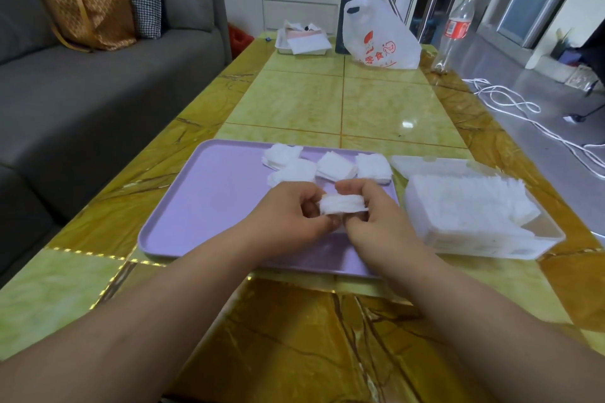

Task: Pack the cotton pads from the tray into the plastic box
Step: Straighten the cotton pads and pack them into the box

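Tray (196,206), lilac, 1: on worktop (376,101).
Cotton-pad piles (335,165), 4: on the tray, 12 to 2 o'clock.
Stack of pads (342,203), 1: held above the tray's 3 o'clock side. Left hand (294,213) pinches its 9 o'clock end, right hand (376,222) its 3 o'clock end.
Plastic box (474,244), 1, clear, lid open: at 3 o'clock of the tray, pads inside.

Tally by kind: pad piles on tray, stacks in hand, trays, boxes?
Lilac rectangular plastic tray: 1
White cotton pad piles on it: 4
White pad stack held by left hand and right hand: 1
Clear plastic box: 1
Total: 7
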A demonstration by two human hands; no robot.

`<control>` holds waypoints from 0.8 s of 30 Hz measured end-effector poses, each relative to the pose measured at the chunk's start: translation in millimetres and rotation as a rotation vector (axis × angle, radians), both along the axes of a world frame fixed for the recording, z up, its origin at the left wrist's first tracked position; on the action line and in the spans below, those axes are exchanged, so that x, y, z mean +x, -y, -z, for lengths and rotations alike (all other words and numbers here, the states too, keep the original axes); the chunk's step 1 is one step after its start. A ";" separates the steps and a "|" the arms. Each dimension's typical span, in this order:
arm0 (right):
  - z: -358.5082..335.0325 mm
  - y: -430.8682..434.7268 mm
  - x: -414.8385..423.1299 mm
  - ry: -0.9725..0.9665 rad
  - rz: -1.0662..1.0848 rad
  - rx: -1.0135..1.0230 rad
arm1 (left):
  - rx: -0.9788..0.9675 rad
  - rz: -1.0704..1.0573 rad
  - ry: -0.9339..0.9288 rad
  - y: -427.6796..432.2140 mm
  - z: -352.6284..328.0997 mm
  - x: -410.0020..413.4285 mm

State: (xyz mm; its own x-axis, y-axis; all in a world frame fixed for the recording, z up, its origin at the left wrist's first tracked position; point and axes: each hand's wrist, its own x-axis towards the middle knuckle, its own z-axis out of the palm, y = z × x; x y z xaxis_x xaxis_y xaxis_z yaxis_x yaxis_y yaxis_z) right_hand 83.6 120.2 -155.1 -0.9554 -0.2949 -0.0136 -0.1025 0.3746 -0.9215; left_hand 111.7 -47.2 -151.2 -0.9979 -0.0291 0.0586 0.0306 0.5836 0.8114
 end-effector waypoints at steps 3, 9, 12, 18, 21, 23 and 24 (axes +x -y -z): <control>-0.3 10.8 1.8 0.044 -0.057 -0.037 | -0.057 0.038 -0.008 -1.5 1.8 0.3; 2.3 5.7 -0.9 -0.117 0.063 0.011 | -0.348 -0.179 -0.237 15.5 -5.7 -7.4; 4.6 1.8 -2.4 -0.113 0.104 0.005 | -0.501 -0.204 -0.078 22.3 -2.9 -15.4; 7.9 -1.8 -9.3 -0.037 0.137 -0.043 | -0.397 -0.123 -0.007 15.8 -3.6 -11.6; 6.0 -7.2 -11.0 -0.008 0.094 -0.023 | -0.359 -0.105 0.019 17.1 -9.4 -6.3; 4.9 -8.9 -10.6 -0.004 0.083 -0.014 | -0.348 -0.121 0.023 21.9 -8.7 -3.8; 4.5 -9.0 -9.9 -0.005 0.080 -0.014 | -0.354 -0.152 0.026 24.1 -8.6 -3.3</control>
